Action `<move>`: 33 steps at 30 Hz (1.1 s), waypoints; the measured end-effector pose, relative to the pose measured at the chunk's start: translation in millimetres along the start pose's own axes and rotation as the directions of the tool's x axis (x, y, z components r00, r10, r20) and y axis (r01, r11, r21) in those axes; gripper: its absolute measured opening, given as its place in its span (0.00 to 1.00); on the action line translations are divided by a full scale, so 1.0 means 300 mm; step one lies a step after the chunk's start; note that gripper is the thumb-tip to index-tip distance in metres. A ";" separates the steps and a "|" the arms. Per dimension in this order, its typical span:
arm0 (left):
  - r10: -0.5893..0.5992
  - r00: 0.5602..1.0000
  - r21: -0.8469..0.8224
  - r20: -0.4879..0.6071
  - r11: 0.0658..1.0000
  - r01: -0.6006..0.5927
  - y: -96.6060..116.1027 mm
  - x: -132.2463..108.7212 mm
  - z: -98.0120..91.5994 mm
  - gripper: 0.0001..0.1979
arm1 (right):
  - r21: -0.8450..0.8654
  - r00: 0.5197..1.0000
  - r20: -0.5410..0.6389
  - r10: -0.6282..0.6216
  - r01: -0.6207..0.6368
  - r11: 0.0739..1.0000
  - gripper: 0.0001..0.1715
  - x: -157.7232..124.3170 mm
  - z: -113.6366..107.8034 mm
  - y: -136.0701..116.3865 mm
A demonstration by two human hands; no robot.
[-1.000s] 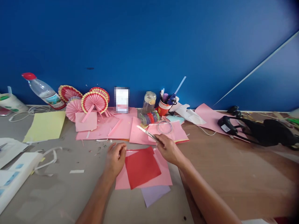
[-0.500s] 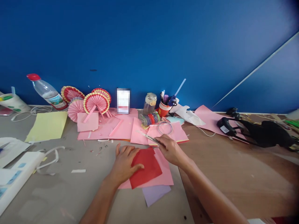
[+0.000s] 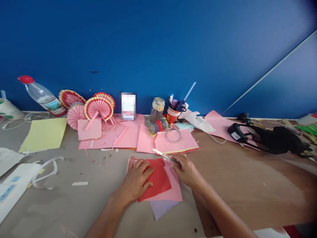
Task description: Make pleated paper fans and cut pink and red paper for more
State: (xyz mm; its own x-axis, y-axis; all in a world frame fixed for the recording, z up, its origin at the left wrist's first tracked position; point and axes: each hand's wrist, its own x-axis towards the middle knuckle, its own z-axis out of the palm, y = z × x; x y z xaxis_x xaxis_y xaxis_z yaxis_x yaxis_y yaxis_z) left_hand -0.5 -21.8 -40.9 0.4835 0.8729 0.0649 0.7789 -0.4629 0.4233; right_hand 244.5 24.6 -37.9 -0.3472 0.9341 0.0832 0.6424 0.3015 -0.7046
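My left hand point(image 3: 137, 180) lies with its fingers spread on a sheet of red paper point(image 3: 160, 180), pressing its left side. Under the red sheet is pink paper point(image 3: 176, 185), and a purple piece point(image 3: 163, 208) sticks out below that. My right hand point(image 3: 187, 170) is closed around a slim utility knife point(image 3: 167, 157). Its blade points up and to the left, just above the far edge of the red paper; I cannot tell whether it touches the sheets.
Behind my hands lie pink sheets point(image 3: 170, 142) with a ring point(image 3: 173, 135) and tape rolls point(image 3: 158, 126). Paper fans point(image 3: 98, 109), a tilted bottle point(image 3: 46, 99), a phone point(image 3: 128, 106), a jar point(image 3: 157, 109) and a cup of tools point(image 3: 172, 115) line the blue wall. Black straps point(image 3: 272, 140) lie right.
My right hand with the knife has moved slightly down and right, drawing the blade nearer the red paper's top edge. My left hand has shifted further onto the red sheet.
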 end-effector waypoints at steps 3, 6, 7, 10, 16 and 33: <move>0.013 1.000 -0.007 0.001 1.000 -0.013 0.002 0.000 0.007 0.17 | -0.007 0.999 0.019 0.028 -0.028 1.000 0.13 -0.023 -0.004 -0.006; 0.023 1.000 -0.006 0.000 1.000 -0.023 0.001 0.000 0.017 0.16 | -0.001 1.000 -0.014 -0.021 0.021 1.000 0.17 -0.027 -0.003 -0.016; 0.030 1.000 -0.004 -0.001 1.000 -0.030 0.001 0.001 0.021 0.16 | 0.000 0.999 -0.010 -0.036 0.036 0.999 0.20 -0.022 0.000 -0.020; 0.042 0.999 0.006 0.002 0.999 -0.042 -0.002 0.000 0.032 0.18 | -0.033 0.994 0.084 -0.068 0.071 0.997 0.27 0.004 0.018 -0.030; 0.035 0.999 -0.019 0.041 0.999 -0.034 -0.005 0.000 0.037 0.21 | -0.181 0.954 0.266 -0.137 0.189 0.965 0.31 0.058 0.056 -0.056; 0.005 1.000 0.000 0.018 1.000 -0.005 -0.005 0.001 0.033 0.20 | -0.081 0.997 -0.074 0.011 -0.017 0.997 0.06 0.071 -0.086 -0.005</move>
State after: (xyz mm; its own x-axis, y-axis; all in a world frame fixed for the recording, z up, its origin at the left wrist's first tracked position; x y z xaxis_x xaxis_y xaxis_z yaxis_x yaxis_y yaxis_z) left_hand 2.3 -22.4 -50.4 0.4946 0.8677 0.0504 0.7765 -0.4672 0.4228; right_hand 253.8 49.0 -16.9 -0.2885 0.9490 0.1272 0.7014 0.2999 -0.6466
